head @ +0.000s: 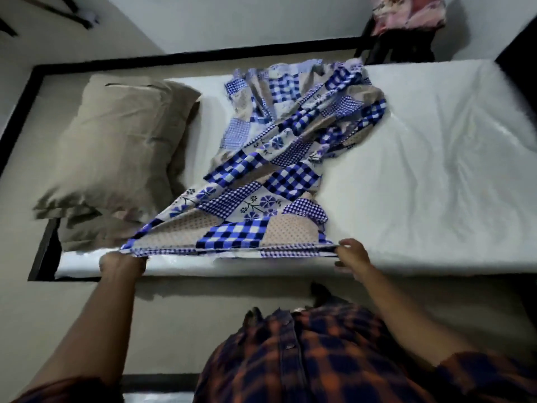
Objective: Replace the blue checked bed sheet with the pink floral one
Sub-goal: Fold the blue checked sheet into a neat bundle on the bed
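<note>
Bare white mattress (436, 158) is mostly uncovered, so we're mid-strip. Blue checked sheet (279, 158) lies bunched across the middle. Our left hand (123, 264) grips one near corner in a fist and our right hand (351, 255) has its fingers (344, 246) pinching the other, stretching the hem, probably to fold it. Pink floral sheet (406, 16) sits on some dark stand (389, 48) beyond the bed frame (174, 56), tan pillow (116, 149) at the head.

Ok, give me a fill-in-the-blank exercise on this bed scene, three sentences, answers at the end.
1. The left hand and the right hand both grip the near edge of the ____ checked sheet.
2. The brown pillow lies to the ____ of that sheet.
3. The pink floral sheet sits beyond the ____ side of the mattress, not on it.
Missing words: blue; left; far.
</note>
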The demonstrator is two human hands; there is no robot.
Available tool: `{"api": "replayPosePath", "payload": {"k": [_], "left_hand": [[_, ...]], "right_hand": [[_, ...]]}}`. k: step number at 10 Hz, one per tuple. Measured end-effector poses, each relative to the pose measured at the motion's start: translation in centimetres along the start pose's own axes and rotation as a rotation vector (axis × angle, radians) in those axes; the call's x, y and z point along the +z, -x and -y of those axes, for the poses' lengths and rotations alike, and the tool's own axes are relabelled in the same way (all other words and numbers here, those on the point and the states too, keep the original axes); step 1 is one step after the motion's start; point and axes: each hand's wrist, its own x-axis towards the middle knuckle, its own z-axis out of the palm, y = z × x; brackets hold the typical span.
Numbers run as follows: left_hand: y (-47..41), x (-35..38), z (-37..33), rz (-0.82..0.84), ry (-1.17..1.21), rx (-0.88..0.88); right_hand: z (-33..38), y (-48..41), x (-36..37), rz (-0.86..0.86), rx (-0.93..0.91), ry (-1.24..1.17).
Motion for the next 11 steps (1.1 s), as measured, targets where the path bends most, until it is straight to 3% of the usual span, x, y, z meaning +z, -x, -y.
{"api": "replayPosePath", "payload": {"k": [1,2,3,4,5,6,7,8,9,10,11], "left_hand": [[-5.8,-8.1,4.0,-0.134,0.253,-0.115],[-5.5,-13.8,7.6,-0.166,0.654,-0.366],[-6.9,-17.1,11.0,-0.226,0.541,-0.456],[-6.5,-16.7,12.7,-0.137,0.509,-0.405],[-4.8,-13.1,12.4,-0.002,0.179,-0.184],[-0.9,-8.7,11.1,0.283,-0.330,0.068],[0.4,-4.4,10.5,0.604,-0.731,0.220],[0.8,-0.3,10.0,0.689,-1.069,0.327],[1.4,2.8,10.1,0.597,-1.062,0.367],[1.5,4.1,10.9,0.503,-0.872,0.254],[1.5,5.2,11.5,0.462,-0.546,-0.230]], "right_hand": [[-0.3,2.3,6.1,0.082,0.109,-0.058],[0.4,4.6,11.5,0.130,0.228,-0.283],[0.7,6.0,15.9,0.123,0.254,-0.444],[1.1,7.2,17.0,0.114,0.209,-0.614],[0.7,5.9,16.1,-0.021,0.149,-0.748],[-0.4,3.9,13.0,-0.065,0.023,-0.878],[3.1,6.8,9.1,-0.177,-0.099,-1.094],[4.5,6.8,4.7,-0.361,-0.221,-1.151],[3.2,6.7,1.8,-0.405,-0.184,-1.103],[-0.3,7.4,1.2,-0.458,0.014,-1.004],[-5.7,6.6,1.7,-0.485,0.316,-0.937]]}}
